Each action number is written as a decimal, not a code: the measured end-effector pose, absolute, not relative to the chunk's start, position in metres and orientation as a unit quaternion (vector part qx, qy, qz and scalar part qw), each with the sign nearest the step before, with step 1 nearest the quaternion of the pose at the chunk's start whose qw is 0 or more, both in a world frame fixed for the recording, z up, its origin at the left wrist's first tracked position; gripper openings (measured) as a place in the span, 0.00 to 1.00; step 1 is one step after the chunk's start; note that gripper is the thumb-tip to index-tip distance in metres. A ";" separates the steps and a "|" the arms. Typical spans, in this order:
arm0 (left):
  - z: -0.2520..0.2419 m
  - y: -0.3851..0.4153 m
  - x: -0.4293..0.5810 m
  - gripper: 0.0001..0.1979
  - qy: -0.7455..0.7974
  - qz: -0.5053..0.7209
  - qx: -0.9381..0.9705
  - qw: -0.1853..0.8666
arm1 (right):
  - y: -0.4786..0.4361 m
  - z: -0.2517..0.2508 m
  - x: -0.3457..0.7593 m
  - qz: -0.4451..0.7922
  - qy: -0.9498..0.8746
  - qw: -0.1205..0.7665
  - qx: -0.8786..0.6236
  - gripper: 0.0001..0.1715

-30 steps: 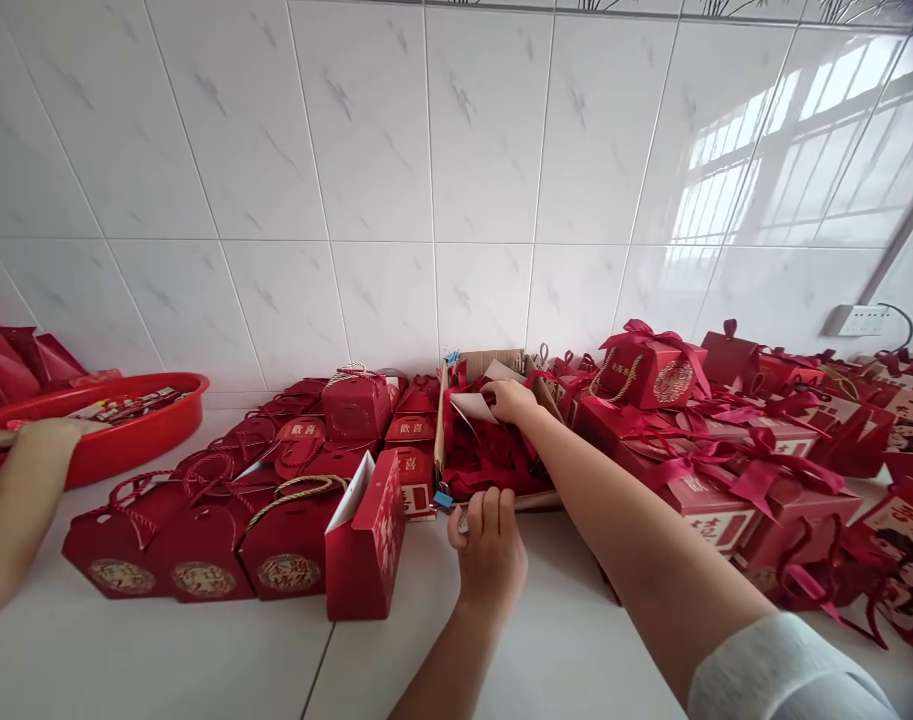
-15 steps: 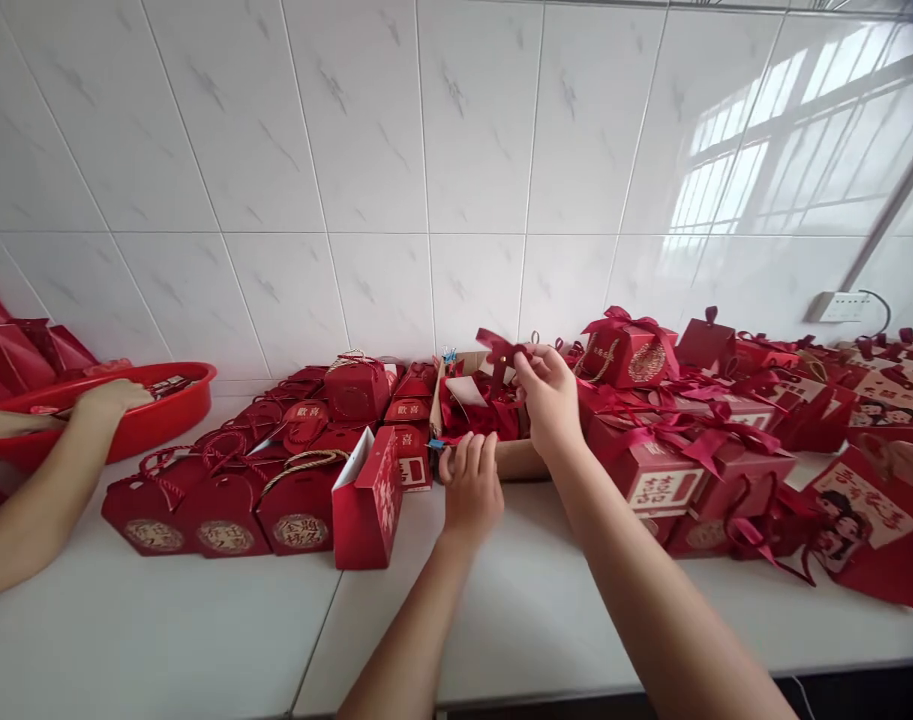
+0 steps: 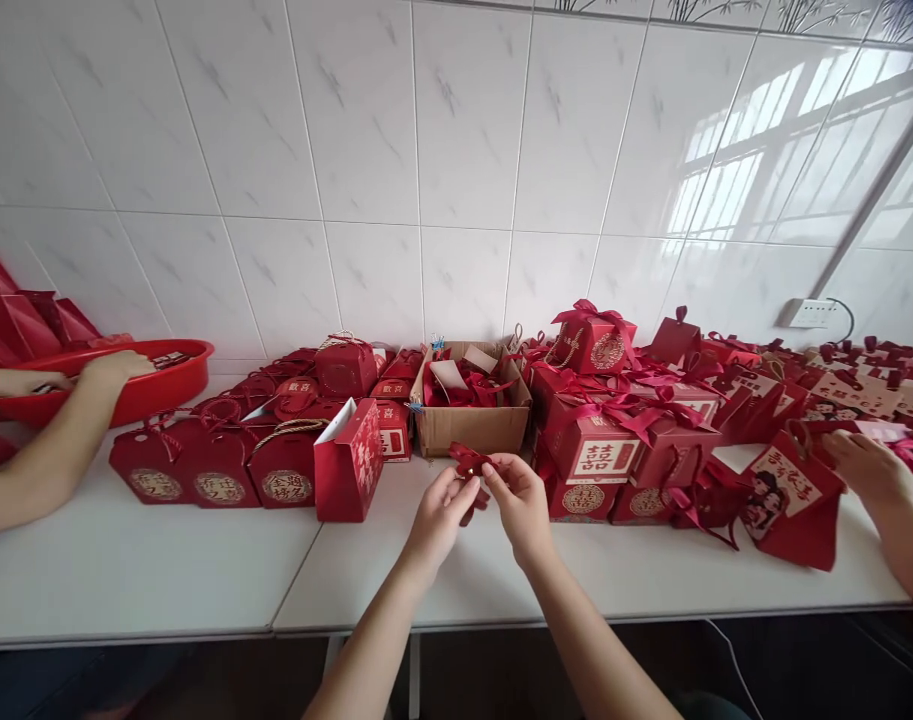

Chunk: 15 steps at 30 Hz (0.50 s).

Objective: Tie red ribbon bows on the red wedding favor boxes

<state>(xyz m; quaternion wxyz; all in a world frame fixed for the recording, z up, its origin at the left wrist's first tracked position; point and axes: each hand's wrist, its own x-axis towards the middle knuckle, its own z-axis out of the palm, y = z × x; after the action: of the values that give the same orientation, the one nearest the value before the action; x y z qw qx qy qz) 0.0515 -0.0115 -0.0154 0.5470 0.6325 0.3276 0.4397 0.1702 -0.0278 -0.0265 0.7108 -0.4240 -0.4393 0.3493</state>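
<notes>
A dark red ribbon bow [image 3: 467,458] with a small gold bead is pinched between my two hands, above the table's front half. My left hand [image 3: 439,518] is closed on its left side, with thumb and fingers together. From the other side my right hand [image 3: 520,505] grips the same ribbon with thumb and forefinger. Just beyond my hands stands an open cardboard box [image 3: 467,432] holding more red ribbons and pale cards. A blue clip [image 3: 415,406] sits on its left edge.
Red gift boxes [image 3: 283,478] stand in rows on the left, one open-topped box [image 3: 349,465] in front. Ribboned boxes [image 3: 602,450] are stacked at right. Another person's arms reach into a red basin [image 3: 163,385]; another hand [image 3: 872,470] touches a bag [image 3: 790,500] far right.
Both hands have drawn back from the cardboard box toward me, bringing the ribbon bow out. My left hand let go of the box edge and now also holds the bow.
</notes>
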 end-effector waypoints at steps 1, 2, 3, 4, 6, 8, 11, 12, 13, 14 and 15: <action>-0.017 -0.012 0.052 0.14 0.346 0.443 0.634 0.531 | -0.029 -0.031 0.170 0.353 -0.427 0.715 -0.427 0.14; -0.019 -0.013 0.051 0.13 0.363 0.450 0.635 0.512 | -0.031 -0.034 0.170 0.350 -0.411 0.722 -0.433 0.15; -0.021 -0.014 0.049 0.13 0.375 0.457 0.637 0.495 | -0.033 -0.038 0.171 0.345 -0.390 0.732 -0.439 0.16; -0.023 -0.015 0.046 0.12 0.382 0.461 0.639 0.482 | -0.036 -0.041 0.173 0.342 -0.365 0.742 -0.446 0.16; -0.022 -0.012 0.038 0.12 0.388 0.468 0.644 0.464 | -0.042 -0.048 0.178 0.342 -0.323 0.755 -0.458 0.17; -0.013 -0.002 0.035 0.12 0.393 0.484 0.650 0.435 | -0.048 -0.056 0.181 0.350 -0.307 0.752 -0.466 0.18; 0.018 0.025 0.044 0.10 0.392 0.511 0.663 0.383 | -0.055 -0.068 0.181 0.363 -0.320 0.731 -0.481 0.18; 0.031 0.035 0.049 0.08 0.388 0.517 0.669 0.366 | -0.056 -0.071 0.180 0.366 -0.330 0.724 -0.482 0.19; 0.042 0.043 0.054 0.06 0.385 0.528 0.672 0.347 | -0.058 -0.073 0.178 0.371 -0.341 0.718 -0.480 0.19; 0.051 0.048 0.059 0.06 0.385 0.548 0.668 0.324 | -0.061 -0.075 0.177 0.376 -0.354 0.714 -0.473 0.19; 0.057 0.048 0.061 0.11 0.386 0.569 0.663 0.295 | -0.065 -0.075 0.175 0.384 -0.365 0.710 -0.464 0.19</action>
<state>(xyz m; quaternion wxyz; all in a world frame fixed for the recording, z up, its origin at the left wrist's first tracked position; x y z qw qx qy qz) 0.0610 0.0479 0.0573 0.2952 0.6631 0.3858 0.5695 0.1750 -0.0646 -0.0748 0.7099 -0.4636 -0.3654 0.3842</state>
